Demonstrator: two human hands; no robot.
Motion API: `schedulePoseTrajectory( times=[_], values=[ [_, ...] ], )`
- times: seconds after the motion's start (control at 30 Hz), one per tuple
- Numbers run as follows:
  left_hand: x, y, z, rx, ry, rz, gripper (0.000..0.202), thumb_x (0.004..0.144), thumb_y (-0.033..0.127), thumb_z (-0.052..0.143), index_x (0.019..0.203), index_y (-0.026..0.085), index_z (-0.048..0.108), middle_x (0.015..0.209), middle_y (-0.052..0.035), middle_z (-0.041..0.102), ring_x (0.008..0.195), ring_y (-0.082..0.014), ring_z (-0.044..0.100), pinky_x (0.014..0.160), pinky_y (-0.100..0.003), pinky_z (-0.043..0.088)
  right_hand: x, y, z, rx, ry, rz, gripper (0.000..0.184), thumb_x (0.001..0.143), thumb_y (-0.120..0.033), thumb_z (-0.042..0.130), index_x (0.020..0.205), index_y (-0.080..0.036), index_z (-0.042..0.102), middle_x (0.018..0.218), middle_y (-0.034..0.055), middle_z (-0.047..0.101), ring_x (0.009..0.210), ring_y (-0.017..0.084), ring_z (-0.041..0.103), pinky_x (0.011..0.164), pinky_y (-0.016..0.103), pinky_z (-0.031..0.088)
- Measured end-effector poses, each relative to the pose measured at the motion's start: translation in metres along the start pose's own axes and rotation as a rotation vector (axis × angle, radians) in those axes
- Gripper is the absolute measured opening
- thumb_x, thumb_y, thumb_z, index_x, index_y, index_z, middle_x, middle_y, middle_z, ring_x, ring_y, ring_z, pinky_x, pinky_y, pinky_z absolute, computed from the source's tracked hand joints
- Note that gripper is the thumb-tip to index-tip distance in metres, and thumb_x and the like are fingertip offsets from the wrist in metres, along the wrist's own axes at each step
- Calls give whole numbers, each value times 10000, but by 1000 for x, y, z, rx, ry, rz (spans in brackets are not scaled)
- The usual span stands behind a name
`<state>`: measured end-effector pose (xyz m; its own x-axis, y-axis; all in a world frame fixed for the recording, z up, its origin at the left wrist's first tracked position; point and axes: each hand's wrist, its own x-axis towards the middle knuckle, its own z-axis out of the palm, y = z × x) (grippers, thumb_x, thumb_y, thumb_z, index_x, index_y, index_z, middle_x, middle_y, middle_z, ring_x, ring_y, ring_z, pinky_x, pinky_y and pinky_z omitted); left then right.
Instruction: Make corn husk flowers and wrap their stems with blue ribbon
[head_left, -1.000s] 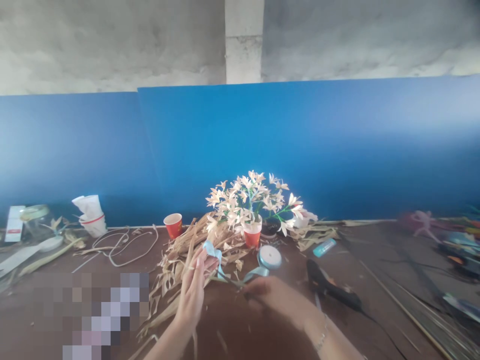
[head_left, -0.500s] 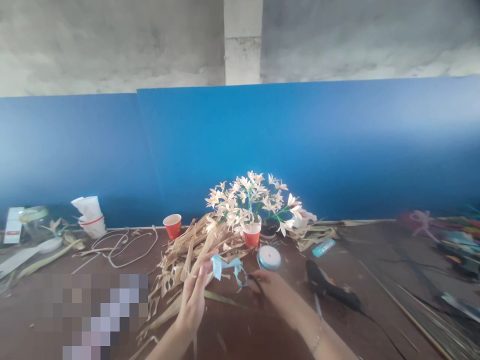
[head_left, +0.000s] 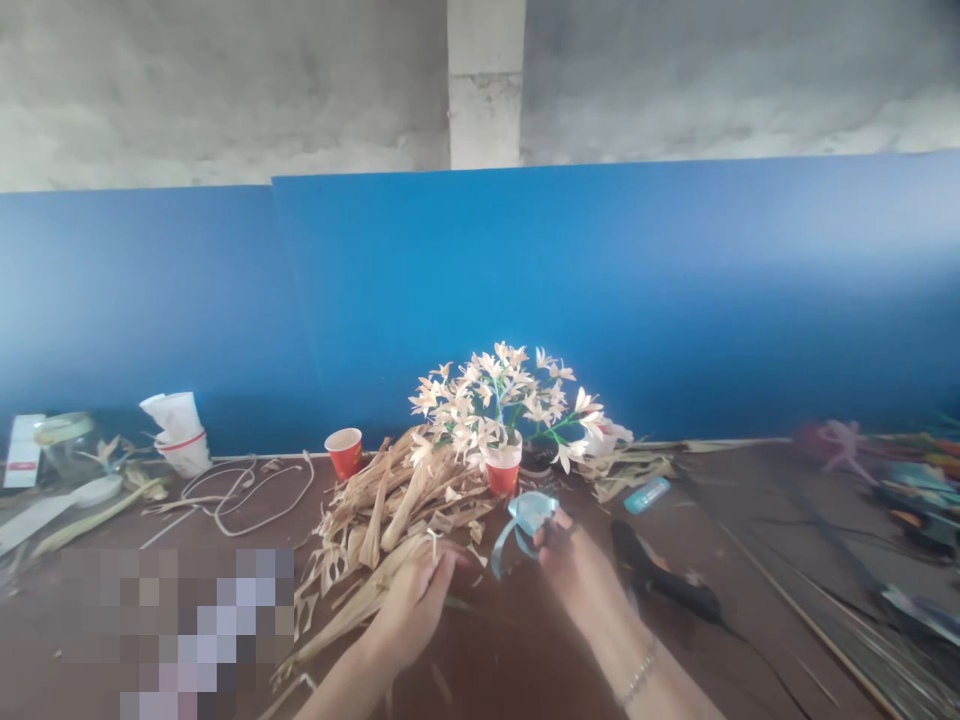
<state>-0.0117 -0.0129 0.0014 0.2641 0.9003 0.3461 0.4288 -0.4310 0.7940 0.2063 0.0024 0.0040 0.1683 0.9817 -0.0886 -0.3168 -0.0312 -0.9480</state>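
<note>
My left hand (head_left: 415,603) lies low on the brown table (head_left: 517,650), its fingers curled round a strip of dried husk (head_left: 360,600) at the near edge of the husk pile (head_left: 397,505). To the right, my right hand (head_left: 576,572) is raised a little and closed on a looped light-blue ribbon (head_left: 519,517). A dark object shows at its fingertips; I cannot make out what it is. The ribbon hangs just in front of a red cup (head_left: 504,470) holding pale husk flowers (head_left: 501,395).
A black glue gun (head_left: 660,580) with its cord lies right of my right hand. Behind are a second red cup (head_left: 345,450), a blue tube (head_left: 649,493), stacked white cups (head_left: 180,430) and a cord (head_left: 247,490) at left. Thin sticks (head_left: 847,620) lie at right. A blue board (head_left: 600,300) backs the table.
My left hand has dropped from upright onto the husks and no longer touches the ribbon. My right hand has moved up and to the right, carrying the ribbon toward the flower cup.
</note>
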Motion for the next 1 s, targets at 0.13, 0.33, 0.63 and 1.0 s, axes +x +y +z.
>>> schedulePoseTrajectory(
  times=[0.13, 0.33, 0.63, 1.0],
  values=[
    [-3, 6, 1, 68, -126, 52, 365, 931, 349, 352, 948, 238, 700, 1114, -62, 679, 1032, -226, 608, 933, -344, 464, -9, 2, 13, 319, 78, 161, 351, 612, -384, 789, 782, -184, 555, 617, -32, 617, 575, 119, 623, 508, 194, 514],
    [-7, 11, 4, 150, -186, 60, 345, 913, 323, 391, 1119, 224, 650, 1366, -85, 518, 1234, -257, 477, 1050, -422, 375, -18, 5, 23, 407, -57, 366, 241, 717, -302, 743, 830, -136, 607, 577, -16, 625, 514, 93, 603, 444, 152, 480],
    [-6, 11, 6, 146, -149, 24, 369, 923, 338, 363, 1120, 203, 644, 1321, -108, 548, 1183, -255, 515, 1027, -413, 392, 0, -6, 1, 563, -17, 223, 139, 738, -168, 716, 812, -178, 599, 709, -18, 662, 565, 87, 634, 454, 128, 522],
    [-3, 7, 3, 249, -154, -101, 447, 944, 352, 252, 769, 196, 633, 761, -72, 692, 747, -211, 629, 718, -311, 462, -17, -7, 18, 561, -28, 322, 149, 724, -167, 725, 791, -156, 593, 657, -18, 648, 546, 91, 637, 439, 124, 522]
  ],
)
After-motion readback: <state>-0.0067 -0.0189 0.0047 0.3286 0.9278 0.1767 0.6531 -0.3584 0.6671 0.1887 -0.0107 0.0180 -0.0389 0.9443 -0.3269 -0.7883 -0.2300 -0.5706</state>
